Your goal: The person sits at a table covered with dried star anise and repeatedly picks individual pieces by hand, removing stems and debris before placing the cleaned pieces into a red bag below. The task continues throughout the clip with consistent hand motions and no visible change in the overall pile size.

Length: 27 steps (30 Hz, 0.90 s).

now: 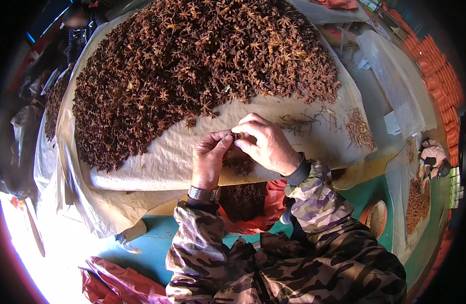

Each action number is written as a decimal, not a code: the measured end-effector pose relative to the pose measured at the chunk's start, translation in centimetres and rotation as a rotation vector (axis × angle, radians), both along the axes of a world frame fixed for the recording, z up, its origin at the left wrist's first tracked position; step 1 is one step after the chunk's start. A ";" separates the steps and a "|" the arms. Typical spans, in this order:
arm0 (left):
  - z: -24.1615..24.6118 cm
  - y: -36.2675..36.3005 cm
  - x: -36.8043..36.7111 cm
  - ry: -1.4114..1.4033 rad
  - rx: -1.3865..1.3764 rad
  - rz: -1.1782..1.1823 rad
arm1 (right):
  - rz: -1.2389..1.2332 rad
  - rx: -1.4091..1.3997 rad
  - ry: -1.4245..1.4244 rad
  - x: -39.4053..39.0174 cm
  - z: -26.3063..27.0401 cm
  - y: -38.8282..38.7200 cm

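A large heap of dried star anise [202, 57] covers much of a pale cloth sheet [157, 167] before me. My left hand [210, 155], with a metal watch at the wrist, meets my right hand [265, 144] over the sheet's near part. Between their fingertips is a small dark piece, probably star anise [236, 135], mostly hidden by the fingers. Just beneath my hands a small pile of star anise [240, 163] lies near the sheet's edge. To the right, thin brown stems [301, 123] are scattered, and a bunch of stems [359, 129] sits at the sheet's right side.
Below the near edge, a red bag [272, 212] holds dark star anise. A round basket [377, 218] stands on the green floor at right. Another person [434, 157] is by a second sheet at far right; one more [82, 28] is at upper left. Red sacks [442, 76] are stacked at right.
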State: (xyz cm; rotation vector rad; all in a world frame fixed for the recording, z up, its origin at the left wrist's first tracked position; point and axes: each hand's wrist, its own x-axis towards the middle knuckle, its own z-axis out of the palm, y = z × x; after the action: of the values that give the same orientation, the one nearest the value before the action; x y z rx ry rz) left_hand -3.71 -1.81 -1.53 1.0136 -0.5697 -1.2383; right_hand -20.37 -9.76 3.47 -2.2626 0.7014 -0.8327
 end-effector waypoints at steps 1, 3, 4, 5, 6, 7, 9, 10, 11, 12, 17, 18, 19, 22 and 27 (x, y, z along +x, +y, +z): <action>0.0 0.1 0.0 -0.020 0.011 0.007 | 0.009 -0.070 -0.001 0.1 -0.1 0.0; 0.0 0.1 0.1 -0.061 0.031 0.022 | 0.028 -0.209 -0.002 0.3 -0.4 0.1; 0.0 0.2 0.1 -0.046 0.020 0.030 | 0.011 -0.237 0.039 0.5 -0.8 0.2; -0.1 0.2 0.0 -0.032 0.009 0.039 | 0.020 -0.237 0.029 0.6 -1.0 0.2; -0.2 0.1 -0.1 -0.015 -0.004 0.047 | 0.029 -0.240 0.022 0.6 -1.0 0.1; -0.2 0.2 -0.1 -0.022 -0.008 0.037 | 0.038 -0.243 0.014 0.5 -0.9 0.0; -0.2 0.3 0.0 -0.036 -0.016 0.017 | 0.064 -0.333 0.020 0.5 -0.7 -0.2; -0.4 0.3 -0.1 -0.042 -0.011 0.011 | 0.077 -0.378 0.023 0.4 -0.7 -0.3; -0.5 0.3 -0.3 -0.048 -0.007 0.004 | 0.054 -0.363 0.043 0.3 -0.9 -0.4; -0.4 0.2 -0.4 -0.056 -0.002 -0.003 | 0.030 -0.347 0.061 0.3 -1.2 -0.5; 1.0 1.2 -0.2 -0.513 -0.006 -0.099 | -0.197 -0.254 0.128 -2.5 -1.0 -2.5; 1.7 1.3 -0.3 -0.692 -0.008 -0.113 | -0.198 -0.216 0.243 -4.5 -0.8 -3.2; 2.0 1.4 -0.2 -0.876 -0.004 -0.123 | -0.196 -0.172 0.352 -5.7 -0.3 -3.7; 1.6 1.1 -0.9 -1.095 -0.181 0.007 | -0.262 -0.028 0.529 -6.6 1.4 -3.8; 0.2 1.0 -2.2 -1.233 -0.307 -0.096 | -0.304 -0.220 0.348 -1.5 -0.5 -7.6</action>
State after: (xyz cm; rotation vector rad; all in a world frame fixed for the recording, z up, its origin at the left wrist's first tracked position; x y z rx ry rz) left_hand -5.95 -0.85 -1.37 1.4232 -1.7030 -0.4393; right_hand -21.85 -17.37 2.94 -2.5719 1.1871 -0.6829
